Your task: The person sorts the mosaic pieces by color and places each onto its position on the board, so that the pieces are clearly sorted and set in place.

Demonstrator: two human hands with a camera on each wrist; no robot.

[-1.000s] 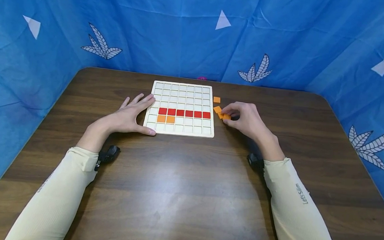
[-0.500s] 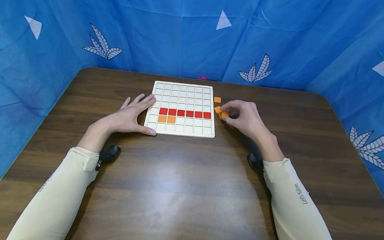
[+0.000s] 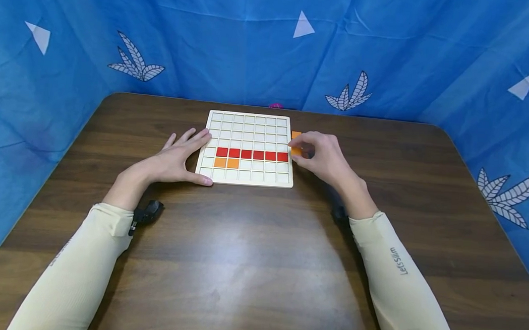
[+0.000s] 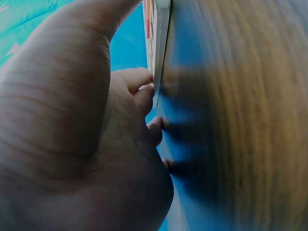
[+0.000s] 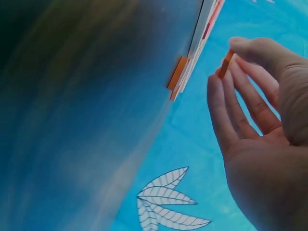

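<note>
A pale gridded board [image 3: 266,135] lies on the table, with a row of several red tiles [image 3: 246,154] in its cells. Two orange tiles [image 3: 226,163] sit side by side just below the left end of that row. My left hand [image 3: 174,160] rests at the board's left side, fingers spread, thumb at the near left corner. Close by the right edge, my right hand [image 3: 324,156] pinches an orange tile [image 5: 226,64] between thumb and fingertips, raised off the table in the right wrist view. Part of the loose orange tiles is hidden behind this hand.
Loose orange tiles [image 5: 178,73] lie on the table beside the board; one orange tile [image 3: 296,134] shows beyond my right fingers. The brown wooden table [image 3: 240,264] extends toward me and to both sides. A blue printed curtain [image 3: 235,42] hangs behind its far edge.
My right hand has taken up an orange tile from the loose ones and moved left, to the board's right edge. My left hand stays in place on the board.
</note>
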